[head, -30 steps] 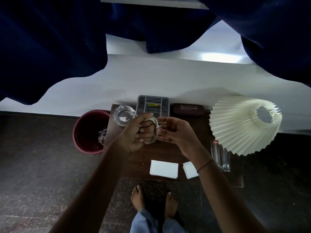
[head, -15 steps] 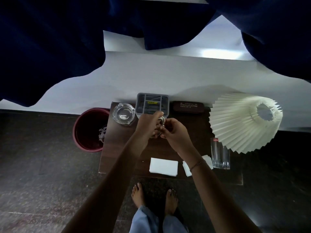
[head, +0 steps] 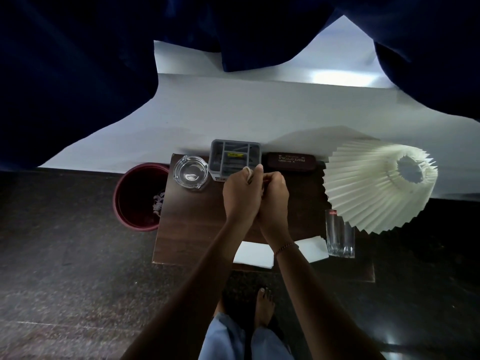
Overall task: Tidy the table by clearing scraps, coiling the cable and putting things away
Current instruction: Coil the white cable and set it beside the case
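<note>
Change: left hand [head: 240,198] and right hand [head: 276,196] have drawn together toward the surface's [head: 187,216] far edge; the cable [head: 248,170] loop, open a second ago, is bunched.
Left hand: curled round the cable, a pale loop showing at its fingertips.
Right hand: clenched against the left; its hold cannot be told.
Cable: above the surface, just before the grey organiser [head: 235,157] at the far edge.

We log the left hand [head: 240,201] and right hand [head: 275,198] bare, forearms bare back to the frame edge. A thin dark beaded bracelet [head: 285,247] sits round the right wrist, just behind the fingers' knuckle side. Far back from the fingers we see loose light-blue trousers [head: 226,339] and one bare foot [head: 265,306], its toenail apparently dark.
</note>
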